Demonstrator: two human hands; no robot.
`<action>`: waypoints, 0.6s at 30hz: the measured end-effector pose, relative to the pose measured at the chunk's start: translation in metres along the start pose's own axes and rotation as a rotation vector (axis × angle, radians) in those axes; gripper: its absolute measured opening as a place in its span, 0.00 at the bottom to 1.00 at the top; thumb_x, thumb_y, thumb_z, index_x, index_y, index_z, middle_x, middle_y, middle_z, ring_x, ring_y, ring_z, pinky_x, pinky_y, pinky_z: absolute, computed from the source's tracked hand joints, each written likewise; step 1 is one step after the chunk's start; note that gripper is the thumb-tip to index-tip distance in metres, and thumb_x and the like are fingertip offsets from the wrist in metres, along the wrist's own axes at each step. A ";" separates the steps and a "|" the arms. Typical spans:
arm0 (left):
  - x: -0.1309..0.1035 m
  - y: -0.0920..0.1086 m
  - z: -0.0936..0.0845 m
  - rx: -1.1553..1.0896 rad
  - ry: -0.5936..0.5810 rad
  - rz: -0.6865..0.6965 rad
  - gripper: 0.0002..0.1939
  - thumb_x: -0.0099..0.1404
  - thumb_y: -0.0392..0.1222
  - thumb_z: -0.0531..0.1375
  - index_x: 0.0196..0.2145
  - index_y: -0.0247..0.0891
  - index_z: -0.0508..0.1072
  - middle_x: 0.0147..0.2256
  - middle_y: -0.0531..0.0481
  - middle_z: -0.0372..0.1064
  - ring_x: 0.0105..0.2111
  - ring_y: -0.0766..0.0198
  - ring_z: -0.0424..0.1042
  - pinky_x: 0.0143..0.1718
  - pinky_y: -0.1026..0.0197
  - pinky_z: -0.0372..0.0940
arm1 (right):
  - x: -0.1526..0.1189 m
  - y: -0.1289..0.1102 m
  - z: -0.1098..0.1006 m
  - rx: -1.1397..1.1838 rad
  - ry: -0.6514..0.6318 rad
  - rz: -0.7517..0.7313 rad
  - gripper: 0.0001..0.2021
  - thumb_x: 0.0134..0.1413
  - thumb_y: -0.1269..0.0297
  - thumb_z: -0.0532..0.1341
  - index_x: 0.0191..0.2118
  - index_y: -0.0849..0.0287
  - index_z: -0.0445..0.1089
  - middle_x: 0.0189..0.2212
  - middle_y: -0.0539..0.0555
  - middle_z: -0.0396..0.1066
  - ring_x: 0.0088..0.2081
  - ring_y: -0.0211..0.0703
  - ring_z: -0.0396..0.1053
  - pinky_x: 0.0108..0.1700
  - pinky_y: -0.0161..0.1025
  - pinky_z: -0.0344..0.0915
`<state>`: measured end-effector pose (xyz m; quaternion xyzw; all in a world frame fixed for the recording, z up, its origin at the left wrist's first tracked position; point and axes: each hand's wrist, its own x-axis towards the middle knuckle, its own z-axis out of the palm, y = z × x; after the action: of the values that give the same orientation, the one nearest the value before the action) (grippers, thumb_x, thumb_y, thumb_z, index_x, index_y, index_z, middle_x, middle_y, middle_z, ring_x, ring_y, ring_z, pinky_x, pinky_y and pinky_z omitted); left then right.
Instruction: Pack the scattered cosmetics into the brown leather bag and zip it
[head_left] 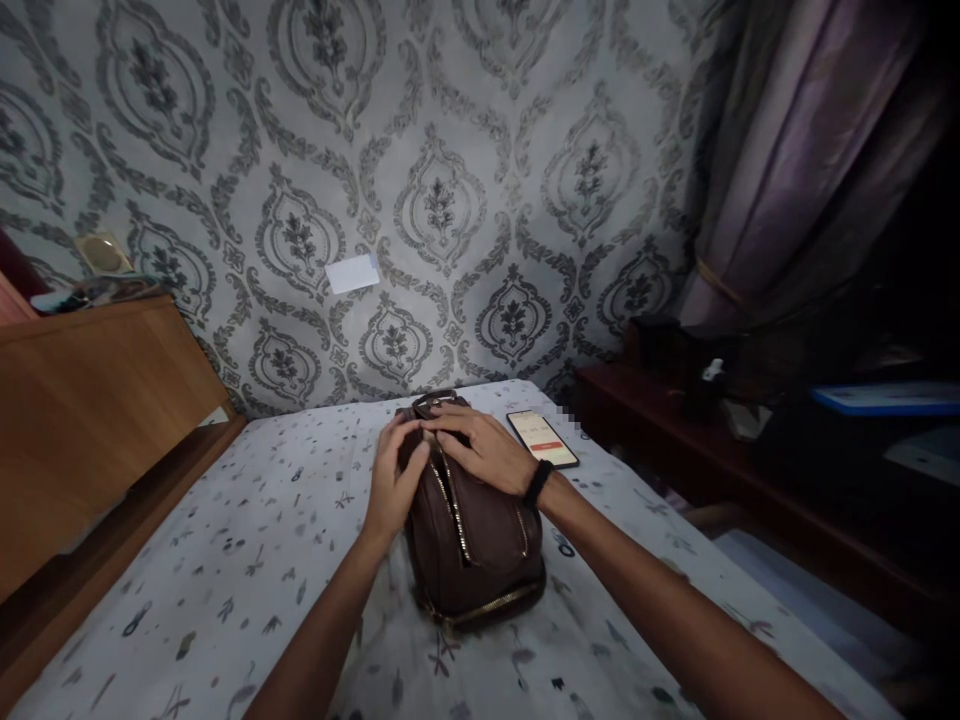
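Note:
A dark brown leather bag [491,520] with gold zippers lies on the bed, its carry handle [435,400] at the far end. The zipper [456,500] along its top is parted from the near end up to my fingers. My left hand [391,480] is curled over the bag's left side, thumb and fingertips by the far end of that zipper. My right hand [487,447], with a black band on the wrist, lies across the top, its fingertips closed at the same spot. The zipper pull is hidden under my fingers. Both hands touch the bag.
A smartphone [544,440] with a lit screen lies right of the bag on the patterned bedsheet [300,560]. A wooden headboard [105,420] stands at left. A dark red wooden surface [637,420] with items runs along the right, beneath a tied curtain [780,170]. Patterned wallpaper [480,260] covers the wall behind.

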<state>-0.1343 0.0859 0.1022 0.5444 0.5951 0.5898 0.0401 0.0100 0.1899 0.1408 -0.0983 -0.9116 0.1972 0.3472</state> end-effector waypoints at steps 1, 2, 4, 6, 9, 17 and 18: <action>0.003 0.005 -0.002 0.076 -0.022 0.025 0.15 0.65 0.45 0.58 0.48 0.41 0.73 0.56 0.43 0.65 0.61 0.54 0.61 0.64 0.47 0.55 | -0.001 0.000 0.000 0.010 0.013 -0.004 0.18 0.64 0.63 0.54 0.52 0.58 0.75 0.55 0.60 0.73 0.62 0.54 0.65 0.64 0.55 0.59; 0.007 0.009 -0.004 0.165 -0.051 0.046 0.14 0.62 0.43 0.60 0.45 0.41 0.73 0.54 0.42 0.66 0.59 0.52 0.62 0.63 0.46 0.56 | -0.001 0.000 0.000 0.021 0.027 -0.005 0.17 0.63 0.63 0.54 0.52 0.58 0.75 0.54 0.60 0.74 0.61 0.54 0.65 0.64 0.55 0.59; 0.016 0.016 -0.007 0.360 -0.121 0.072 0.12 0.58 0.41 0.62 0.41 0.40 0.75 0.50 0.42 0.68 0.56 0.49 0.64 0.60 0.44 0.59 | -0.001 -0.001 -0.002 0.057 0.052 0.000 0.16 0.61 0.63 0.57 0.50 0.58 0.75 0.53 0.61 0.74 0.60 0.54 0.67 0.63 0.54 0.60; 0.026 0.020 -0.008 0.518 -0.203 0.079 0.10 0.58 0.42 0.62 0.38 0.39 0.76 0.49 0.41 0.69 0.55 0.47 0.64 0.59 0.43 0.60 | -0.001 -0.002 -0.005 0.124 0.060 0.025 0.15 0.56 0.65 0.60 0.49 0.59 0.75 0.51 0.60 0.75 0.56 0.54 0.70 0.60 0.52 0.63; 0.039 0.020 -0.008 0.620 -0.301 0.051 0.10 0.60 0.46 0.61 0.34 0.37 0.78 0.52 0.39 0.68 0.58 0.45 0.62 0.59 0.44 0.60 | -0.001 0.002 -0.010 0.265 0.059 0.089 0.15 0.51 0.67 0.61 0.46 0.59 0.75 0.47 0.57 0.77 0.50 0.50 0.73 0.56 0.48 0.65; 0.052 0.022 -0.016 0.674 -0.430 0.069 0.15 0.63 0.49 0.57 0.33 0.38 0.79 0.57 0.41 0.66 0.66 0.44 0.52 0.64 0.44 0.55 | 0.000 0.011 -0.011 0.528 0.087 0.181 0.14 0.47 0.68 0.63 0.43 0.58 0.76 0.45 0.54 0.77 0.49 0.48 0.72 0.58 0.48 0.62; 0.053 0.024 -0.017 0.677 -0.454 0.077 0.15 0.64 0.49 0.56 0.34 0.38 0.79 0.56 0.41 0.67 0.66 0.44 0.53 0.64 0.45 0.54 | 0.000 0.011 -0.010 0.544 0.085 0.188 0.14 0.47 0.68 0.63 0.43 0.58 0.76 0.45 0.54 0.77 0.49 0.48 0.72 0.58 0.48 0.62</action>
<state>-0.1528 0.1045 0.1565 0.6650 0.7109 0.2264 -0.0332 0.0175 0.2025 0.1434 -0.0936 -0.7968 0.4613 0.3789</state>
